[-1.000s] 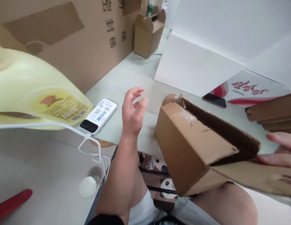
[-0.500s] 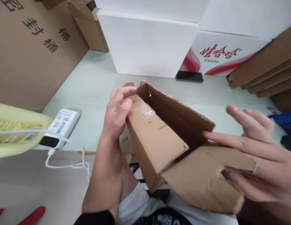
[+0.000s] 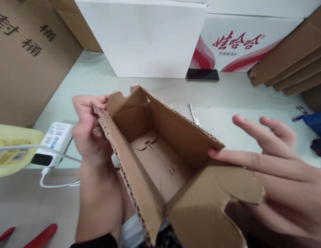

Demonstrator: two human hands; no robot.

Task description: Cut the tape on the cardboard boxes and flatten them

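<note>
A brown cardboard box sits tilted in front of me, its top uncovered and its bare inside showing cut slits on the bottom. My left hand is closed on the raised long flap at its far left end. At the near right corner, my right hand has one fingertip pressed on the wall's edge. Two other fingers of that hand stick out in the air, while the end flap with its notched edge lies between its fingers. Part of that hand is hidden behind the flap.
A utility knife lies on the table beyond the box. A black phone rests by a white carton with red print. To the left are a white power bank with a cable and a yellow container. Folded cardboard stands right.
My left hand has moved left, swinging the long flap up and outward, so the box's inside now shows. My right hand stays at the near corner. The knife has come into sight.
</note>
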